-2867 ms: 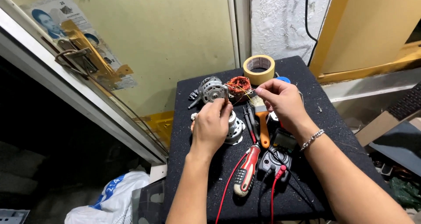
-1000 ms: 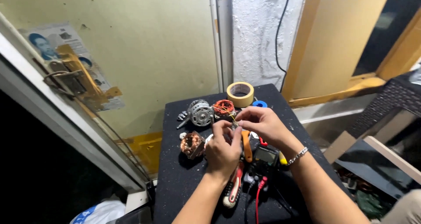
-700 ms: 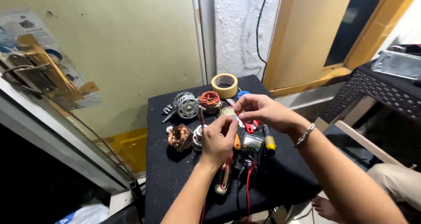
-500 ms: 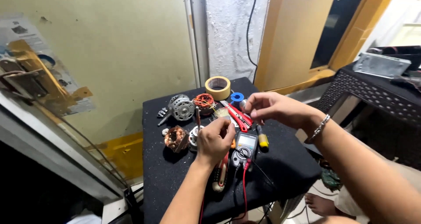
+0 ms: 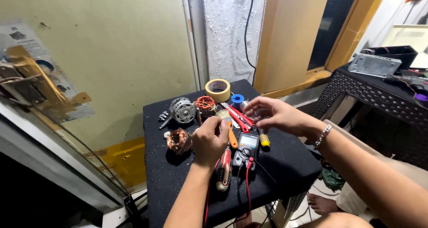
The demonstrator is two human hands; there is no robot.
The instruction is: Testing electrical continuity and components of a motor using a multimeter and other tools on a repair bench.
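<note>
Compared with the frame half a second earlier, both hands sit slightly higher and further apart, and the camera has swung right, bringing more of the dark wicker table into view. The left hand is curled, fingertips pinched on a small item too tiny to identify, above the black foam-topped work stand. The right hand is half closed, thumb and forefinger pinched as if on a fine wire; nothing definite shows between them. Below the hands lies the black-and-yellow digital multimeter, flat near the stand's centre, its long axis running roughly from the person toward the wall, display end away, red and black leads trailing off the near edge. Judging from the layout, disassembly looks done: the grey metal motor housing, the copper-wound stator and the orange-wound coil lie separated. Testing or rejoining appears unfinished, as the meter probes are not in hand. A roll of beige masking tape, a red utility knife and a red-handled screwdriver lie nearby.
</note>
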